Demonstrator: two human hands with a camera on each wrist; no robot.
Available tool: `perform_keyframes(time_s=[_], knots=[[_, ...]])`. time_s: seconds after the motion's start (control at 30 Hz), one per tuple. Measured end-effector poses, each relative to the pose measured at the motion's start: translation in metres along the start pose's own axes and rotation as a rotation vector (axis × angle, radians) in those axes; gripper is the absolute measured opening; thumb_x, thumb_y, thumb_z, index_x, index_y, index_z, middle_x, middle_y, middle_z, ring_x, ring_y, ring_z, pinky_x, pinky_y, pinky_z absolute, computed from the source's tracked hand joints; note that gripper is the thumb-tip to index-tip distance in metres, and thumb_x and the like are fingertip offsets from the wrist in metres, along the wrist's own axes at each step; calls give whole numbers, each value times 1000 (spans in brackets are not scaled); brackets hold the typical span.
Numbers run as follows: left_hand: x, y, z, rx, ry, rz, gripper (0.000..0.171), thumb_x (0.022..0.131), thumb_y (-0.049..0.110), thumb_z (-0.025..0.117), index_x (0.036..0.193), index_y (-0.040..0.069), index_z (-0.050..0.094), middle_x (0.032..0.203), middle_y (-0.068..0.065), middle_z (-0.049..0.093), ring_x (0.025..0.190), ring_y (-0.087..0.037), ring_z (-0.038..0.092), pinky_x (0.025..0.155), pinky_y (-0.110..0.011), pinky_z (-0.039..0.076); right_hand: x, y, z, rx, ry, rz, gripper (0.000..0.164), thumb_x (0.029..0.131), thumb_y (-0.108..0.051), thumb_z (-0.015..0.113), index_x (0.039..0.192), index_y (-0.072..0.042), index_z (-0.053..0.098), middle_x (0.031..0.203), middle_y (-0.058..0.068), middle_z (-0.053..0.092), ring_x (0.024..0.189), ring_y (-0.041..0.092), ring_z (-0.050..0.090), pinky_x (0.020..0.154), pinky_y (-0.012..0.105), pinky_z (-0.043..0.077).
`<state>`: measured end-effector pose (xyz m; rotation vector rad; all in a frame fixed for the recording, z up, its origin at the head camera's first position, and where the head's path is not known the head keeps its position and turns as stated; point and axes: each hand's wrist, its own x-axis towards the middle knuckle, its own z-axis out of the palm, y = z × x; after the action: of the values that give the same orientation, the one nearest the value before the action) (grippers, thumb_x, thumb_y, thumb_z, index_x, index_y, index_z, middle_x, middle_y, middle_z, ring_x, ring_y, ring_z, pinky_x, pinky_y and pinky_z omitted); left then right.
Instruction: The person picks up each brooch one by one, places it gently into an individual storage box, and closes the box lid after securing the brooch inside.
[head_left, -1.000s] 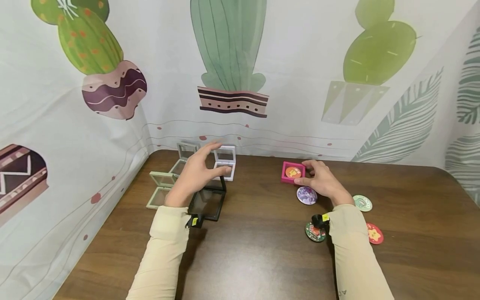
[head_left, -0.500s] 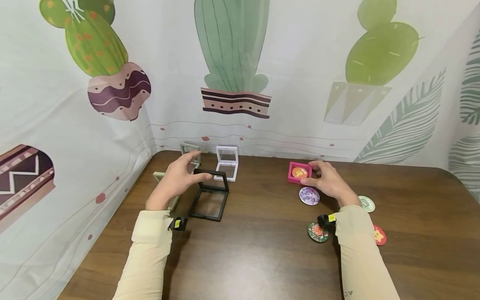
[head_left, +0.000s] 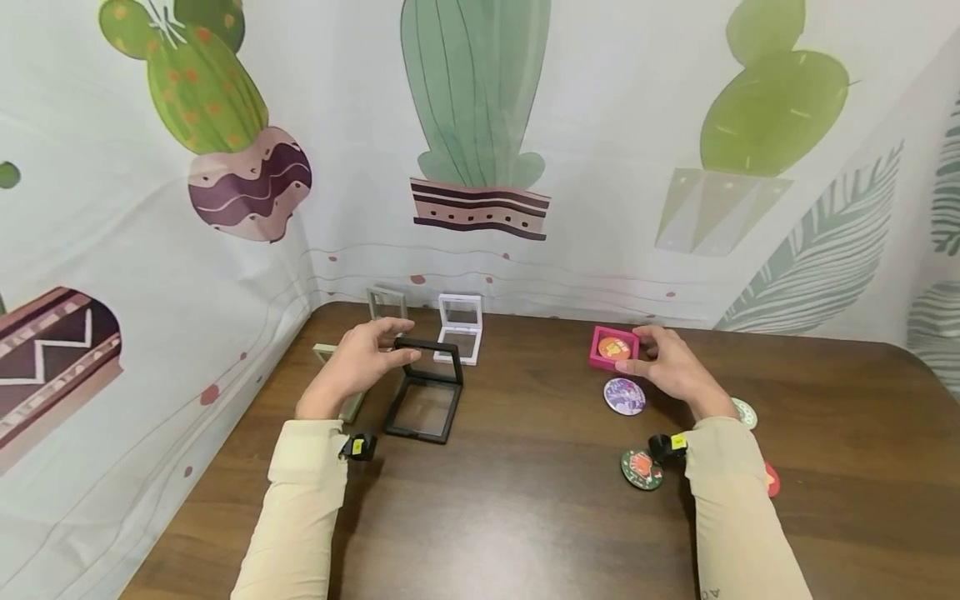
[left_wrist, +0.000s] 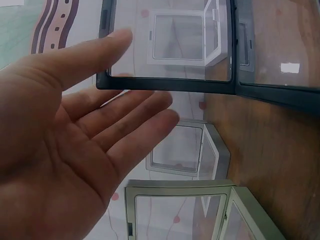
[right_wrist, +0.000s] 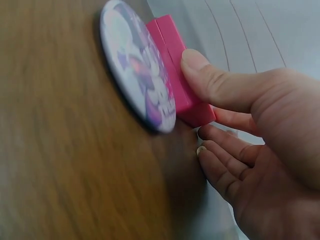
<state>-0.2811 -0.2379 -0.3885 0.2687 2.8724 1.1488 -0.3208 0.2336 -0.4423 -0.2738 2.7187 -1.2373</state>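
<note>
A black hinged display frame (head_left: 423,408) with clear panes lies open at the left, its lid raised. My left hand (head_left: 363,362) is at the left side of that lid; in the left wrist view the thumb (left_wrist: 95,55) overlaps the lid's edge, and the loosely straight fingers extend behind and below it. With thumb and index finger my right hand (head_left: 671,362) grips a small magenta frame (head_left: 596,360) that has a round orange badge (head_left: 615,347) in it. A round purple-and-white badge (right_wrist: 137,65) lies just in front of the magenta frame.
Behind the black frame stand open white (head_left: 459,343) and grey (head_left: 387,302) frames; a pale green frame (head_left: 352,408) is partly behind my left hand. Round badges, green-and-red (head_left: 641,470), pale green (head_left: 745,412) and red (head_left: 772,480), lie around my right arm. Patterned cloth (head_left: 592,258) borders the table.
My left hand has drawn back left from over the black frame, and its thumb and fingers have come in around the lid. My right hand has slid the magenta frame slightly right.
</note>
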Motion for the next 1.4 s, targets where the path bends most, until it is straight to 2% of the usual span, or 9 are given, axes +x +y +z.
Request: perform_keyframes(time_s=[0.2, 0.43, 0.67, 0.87, 1.17, 1.4], knots=[[2, -2, 3, 36, -14, 34, 42, 102, 18, 73, 141, 4, 67, 147, -21, 60, 128, -44, 62, 102, -57, 53, -8, 12, -10, -5, 2, 29, 79, 98, -28, 79, 153, 11, 39, 146, 35, 42, 130, 52, 48, 108, 65, 44], [4, -5, 5, -70, -41, 19, 37, 105, 7, 68, 141, 1, 65, 132, -25, 68, 103, -35, 75, 88, -46, 62, -20, 26, -24, -12, 9, 62, 85, 98, -36, 79, 155, 10, 35, 149, 36, 39, 131, 52, 45, 108, 66, 42], [7, -7, 10, -173, -13, 28, 31, 104, 0, 65, 135, -1, 67, 124, -28, 70, 104, -35, 75, 87, -39, 63, -26, 32, -35, -38, 13, 68, 87, 99, -38, 78, 155, 12, 34, 147, 37, 39, 130, 53, 46, 107, 67, 43], [8, -9, 14, -205, 4, 37, 28, 104, -1, 65, 132, -2, 68, 120, -28, 71, 105, -36, 74, 86, -38, 63, -26, 33, -37, -40, 20, 63, 86, 99, -35, 78, 153, 14, 34, 144, 37, 41, 130, 53, 48, 107, 66, 44], [12, -7, 25, -240, 58, 52, 23, 102, -4, 67, 125, -4, 70, 116, -25, 72, 108, -39, 72, 87, -45, 62, -27, 36, -40, -23, 23, 82, 87, 99, -36, 78, 155, 12, 32, 148, 38, 38, 131, 54, 45, 107, 67, 43], [13, -1, 31, -279, 56, 38, 22, 102, -4, 66, 124, -4, 70, 118, -29, 71, 111, -40, 71, 86, -40, 63, -30, 40, -42, -17, 34, 92, 87, 99, -35, 77, 156, 13, 31, 148, 38, 39, 131, 53, 45, 107, 66, 43]])
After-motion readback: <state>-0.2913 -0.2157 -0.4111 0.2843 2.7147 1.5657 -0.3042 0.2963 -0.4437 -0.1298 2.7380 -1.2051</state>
